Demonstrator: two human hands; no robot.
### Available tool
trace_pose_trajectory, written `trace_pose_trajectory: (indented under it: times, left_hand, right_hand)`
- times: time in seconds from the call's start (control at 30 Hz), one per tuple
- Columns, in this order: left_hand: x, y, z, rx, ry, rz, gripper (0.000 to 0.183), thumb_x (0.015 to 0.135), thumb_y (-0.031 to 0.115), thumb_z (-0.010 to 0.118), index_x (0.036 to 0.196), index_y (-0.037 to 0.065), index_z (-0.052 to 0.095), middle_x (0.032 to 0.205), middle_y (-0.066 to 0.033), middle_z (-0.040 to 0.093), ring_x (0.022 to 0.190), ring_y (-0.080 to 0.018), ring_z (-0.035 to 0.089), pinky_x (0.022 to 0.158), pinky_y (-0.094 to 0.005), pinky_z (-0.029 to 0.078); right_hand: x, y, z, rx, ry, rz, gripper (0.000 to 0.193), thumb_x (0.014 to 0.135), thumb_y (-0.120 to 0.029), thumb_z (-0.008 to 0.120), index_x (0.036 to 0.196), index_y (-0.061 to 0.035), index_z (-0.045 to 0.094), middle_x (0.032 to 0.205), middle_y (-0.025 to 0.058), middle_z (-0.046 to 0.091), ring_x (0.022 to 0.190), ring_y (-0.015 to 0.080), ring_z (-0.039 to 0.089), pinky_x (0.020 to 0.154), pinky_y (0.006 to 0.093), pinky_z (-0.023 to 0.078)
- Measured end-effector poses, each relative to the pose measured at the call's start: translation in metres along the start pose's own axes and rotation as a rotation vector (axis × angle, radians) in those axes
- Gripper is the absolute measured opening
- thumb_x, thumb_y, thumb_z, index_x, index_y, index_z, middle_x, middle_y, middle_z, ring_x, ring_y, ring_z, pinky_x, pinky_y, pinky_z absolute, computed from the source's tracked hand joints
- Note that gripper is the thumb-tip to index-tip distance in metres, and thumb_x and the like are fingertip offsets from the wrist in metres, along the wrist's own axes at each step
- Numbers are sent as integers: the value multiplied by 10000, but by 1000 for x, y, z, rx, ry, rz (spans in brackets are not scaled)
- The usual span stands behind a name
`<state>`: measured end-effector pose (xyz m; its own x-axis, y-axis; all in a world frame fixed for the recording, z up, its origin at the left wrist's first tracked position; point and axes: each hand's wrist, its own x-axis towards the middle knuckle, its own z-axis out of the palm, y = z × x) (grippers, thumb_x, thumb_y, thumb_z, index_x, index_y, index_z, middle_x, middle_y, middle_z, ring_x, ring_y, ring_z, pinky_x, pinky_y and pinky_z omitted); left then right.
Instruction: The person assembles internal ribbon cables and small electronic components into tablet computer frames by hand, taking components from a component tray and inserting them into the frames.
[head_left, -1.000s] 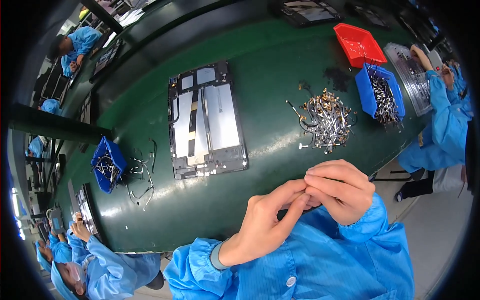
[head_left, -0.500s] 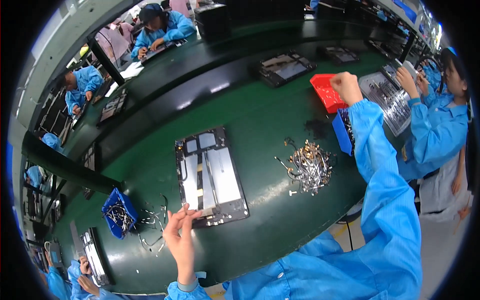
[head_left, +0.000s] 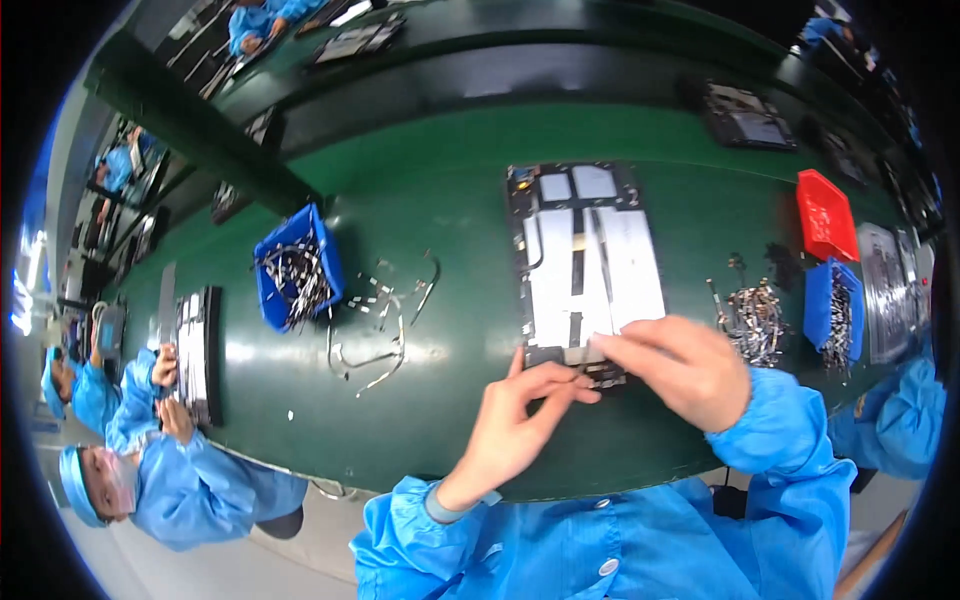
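Note:
An opened tablet (head_left: 548, 265) with a black frame and silver battery panels lies in front of me. At its near edge, my left hand (head_left: 515, 415) has its thumb and fingertips drawn together. My right hand (head_left: 690, 372) reaches over the tablet's near right corner, its fingers also closed in a pinch. The fingertips of the two hands are close together at the tablet's lower end. What either pinch holds, if anything, is too small or hidden to make out.
Left stands a blue bin (head_left: 268, 298) of short cables, with loose cables (head_left: 385, 350) beside it. To the right are a cable pile (head_left: 755, 318), another blue bin (head_left: 818, 310), a red bin (head_left: 815, 215) and a clear tray (head_left: 880, 270). A co-worker (head_left: 200, 480) sits at left.
My right hand has come from beside the red bin down to the tablet. The left hand stays at the tablet's near edge. My view has turned to the left.

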<state>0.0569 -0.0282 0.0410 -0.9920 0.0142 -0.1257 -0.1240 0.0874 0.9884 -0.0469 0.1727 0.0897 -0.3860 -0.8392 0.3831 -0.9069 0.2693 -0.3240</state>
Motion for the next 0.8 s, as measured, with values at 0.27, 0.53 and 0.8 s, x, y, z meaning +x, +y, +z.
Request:
trace_pose_trajectory:
  times: [0.27,0.53,0.8]
  left_hand:
    - [-10,9,6,18,-62,2,222,929,94,575,1124,-1,621,936,-98,742,1016,-251,681,1178,-516,144]
    - [10,17,-44,945,251,399,198,817,105,682,1008,53,697,927,-53,705,925,-220,663,1012,-469,412]
    - [37,-5,-45,1225,316,539,278,716,111,666,984,45,697,960,-41,669,962,-194,625,971,-438,451]
  right_hand:
    - [11,4,30,255,-12,117,346,730,70,673,1062,-22,712,1034,105,624,828,210,674,715,302,577]
    - [70,65,45,957,-99,717,236,874,-31,690,1093,59,689,800,82,701,666,79,648,618,216,544]
    - [82,70,71,974,-50,838,242,855,-17,702,1071,82,659,750,75,676,609,97,656,568,207,542]
